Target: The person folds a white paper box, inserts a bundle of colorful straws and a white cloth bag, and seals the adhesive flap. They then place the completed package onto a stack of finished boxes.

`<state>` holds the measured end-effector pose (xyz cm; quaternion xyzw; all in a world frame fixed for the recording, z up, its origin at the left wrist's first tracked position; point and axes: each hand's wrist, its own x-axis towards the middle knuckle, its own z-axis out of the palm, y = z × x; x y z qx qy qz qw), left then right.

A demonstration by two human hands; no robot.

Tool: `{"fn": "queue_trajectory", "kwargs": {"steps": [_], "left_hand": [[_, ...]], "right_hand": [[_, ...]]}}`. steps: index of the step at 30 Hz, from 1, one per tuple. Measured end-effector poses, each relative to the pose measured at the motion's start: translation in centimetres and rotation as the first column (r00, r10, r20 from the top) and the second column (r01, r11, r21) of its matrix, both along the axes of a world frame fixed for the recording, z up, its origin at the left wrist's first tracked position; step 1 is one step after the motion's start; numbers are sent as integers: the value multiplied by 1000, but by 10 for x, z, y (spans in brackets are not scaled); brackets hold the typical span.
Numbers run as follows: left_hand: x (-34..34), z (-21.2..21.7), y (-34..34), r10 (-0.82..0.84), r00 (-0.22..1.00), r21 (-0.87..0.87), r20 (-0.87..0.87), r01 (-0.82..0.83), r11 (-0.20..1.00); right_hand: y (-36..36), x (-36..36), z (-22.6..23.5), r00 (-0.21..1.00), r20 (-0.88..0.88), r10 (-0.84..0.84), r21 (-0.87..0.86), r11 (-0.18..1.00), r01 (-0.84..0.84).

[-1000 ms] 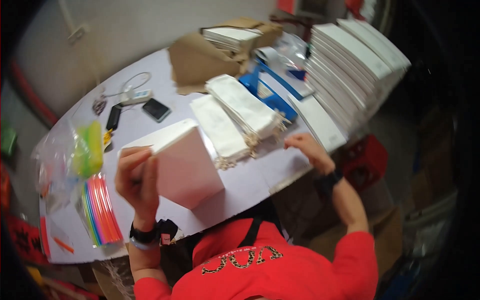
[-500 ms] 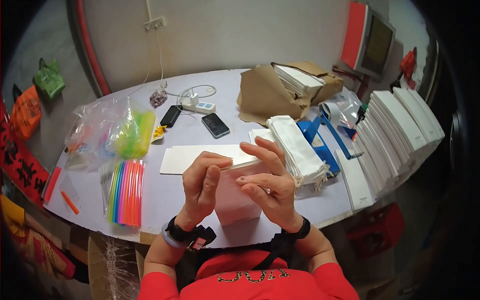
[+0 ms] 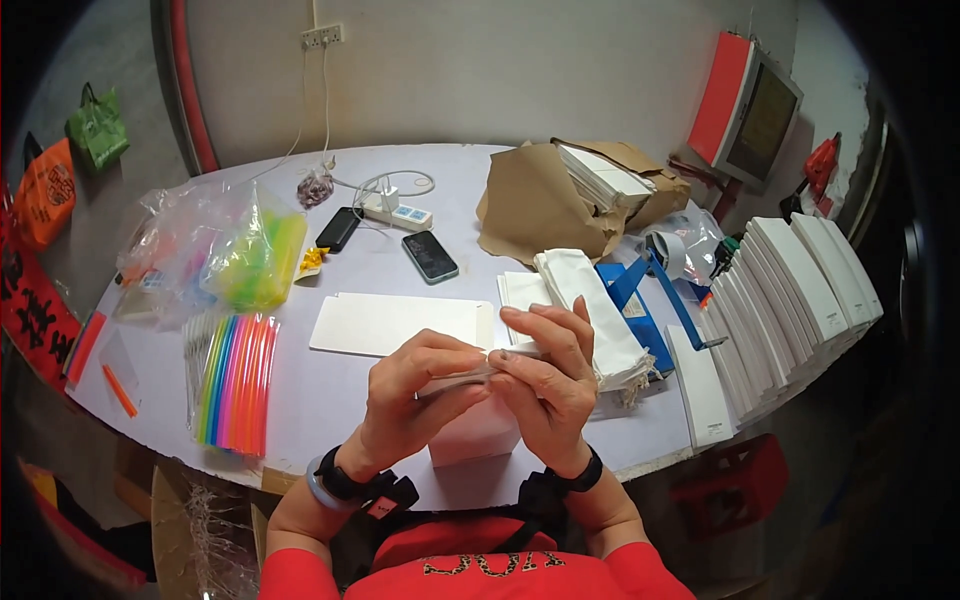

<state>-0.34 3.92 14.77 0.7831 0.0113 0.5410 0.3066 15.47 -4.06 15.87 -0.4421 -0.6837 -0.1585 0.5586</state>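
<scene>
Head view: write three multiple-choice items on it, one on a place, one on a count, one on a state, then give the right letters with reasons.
1. Where is the bundle of coloured straws?
A. left of the hands
B. on the brown paper
C. beside the stacked white boxes

2. How many phones lie on the table?
A. none
B. two
C. five

3. How is the white box?
A. lying untouched
B. held by both hands
C. held by one hand only

Answers:
1 A: the straws lie by the table's left edge.
2 B: a black phone and a second phone lie near the power strip.
3 B: left hand and right hand both pinch its top edge.
</scene>
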Motion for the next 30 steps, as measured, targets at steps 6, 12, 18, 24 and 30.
{"fn": "queue_trajectory", "kwargs": {"steps": [6,12,18,24,30], "left_hand": [[3,0,-15,53,999,-54,6,-52,997],[3,-2,-41,155,988,-238,24,-145,960],[1,-3,-43,155,971,-258,184,-105,961],[9,7,-32,19,1000,-187,13,-16,982],[3,-26,-21,223,972,-400,71,-177,899]], "right_hand": [[-5,-1,3,999,29,-35,37,999,34],[-15,-30,16,825,-545,149,29,987,-159],[-6,-28,20,660,-715,230,114,970,-215],[-34,11,37,969,244,34,-274,961,35],[-50,51,2,995,22,-95,-128,987,98]]}}
